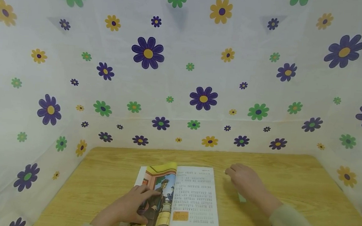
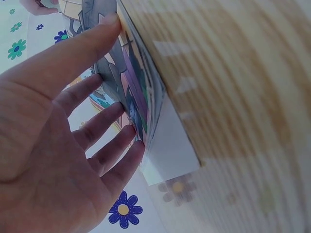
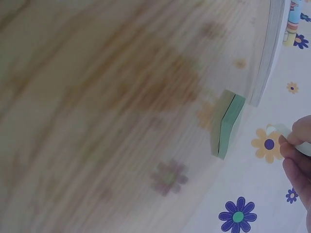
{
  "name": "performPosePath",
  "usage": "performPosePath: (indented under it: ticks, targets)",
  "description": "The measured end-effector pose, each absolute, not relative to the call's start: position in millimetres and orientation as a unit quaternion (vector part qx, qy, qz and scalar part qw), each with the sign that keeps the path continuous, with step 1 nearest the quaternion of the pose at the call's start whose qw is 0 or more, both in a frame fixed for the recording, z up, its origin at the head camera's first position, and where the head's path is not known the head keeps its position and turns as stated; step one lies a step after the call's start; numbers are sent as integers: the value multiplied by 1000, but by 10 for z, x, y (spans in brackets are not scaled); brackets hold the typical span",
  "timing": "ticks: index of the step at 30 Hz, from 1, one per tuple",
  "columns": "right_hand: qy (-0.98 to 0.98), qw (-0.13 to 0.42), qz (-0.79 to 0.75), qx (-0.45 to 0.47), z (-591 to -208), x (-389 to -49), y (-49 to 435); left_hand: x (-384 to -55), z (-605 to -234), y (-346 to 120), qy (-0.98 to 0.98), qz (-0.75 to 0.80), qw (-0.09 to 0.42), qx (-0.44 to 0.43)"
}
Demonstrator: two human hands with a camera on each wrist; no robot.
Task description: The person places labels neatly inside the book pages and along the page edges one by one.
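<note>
1. For the book (image 1: pixel 198 196): lies open on the wooden surface (image 1: pixel 99 177), near six o'clock of the head view. Serves below as centre of the clock.
2. With the left hand (image 1: pixel 130 201): rests at about nine o'clock, on the left page (image 1: pixel 160 182), with the thumb toward the lower edge. Grip: released, with fingers spread and only touching the page.
3. With the right hand (image 1: pixel 245 182): hangs between two and three o'clock, apart from the book. Grip: pinching a thin pale slip (image 3: pixel 284 129), partly hidden behind the fingers.
4. At three o'clock, on the surface: a small green pad (image 3: pixel 228 127), near the book without touching it, in the head view partly covered by the right arm.
5. On the left page: a coloured picture with a figure in dark clothes. On the right page (image 1: pixel 194 185): printed lines, and an orange box (image 1: pixel 180 216) at its seven o'clock.
6. At twelve o'clock, behind the surface: white cloth (image 1: pixel 177 77) with purple, green and yellow flowers.
</note>
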State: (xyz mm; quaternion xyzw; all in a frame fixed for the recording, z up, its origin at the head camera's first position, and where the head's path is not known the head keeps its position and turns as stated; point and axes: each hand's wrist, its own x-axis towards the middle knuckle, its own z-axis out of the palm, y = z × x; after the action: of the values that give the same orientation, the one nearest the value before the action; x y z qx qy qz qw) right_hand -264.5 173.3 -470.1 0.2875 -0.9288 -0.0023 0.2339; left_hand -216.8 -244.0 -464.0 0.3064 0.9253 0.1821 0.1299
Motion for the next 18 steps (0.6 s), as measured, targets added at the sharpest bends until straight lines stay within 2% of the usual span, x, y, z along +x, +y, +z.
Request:
performPosePath:
  ticks: [18]
  targets:
    - [-938, 219, 12, 269, -4691, -2647, 1667, -2192, -4677, -2459, 923, 196, 132, 304]
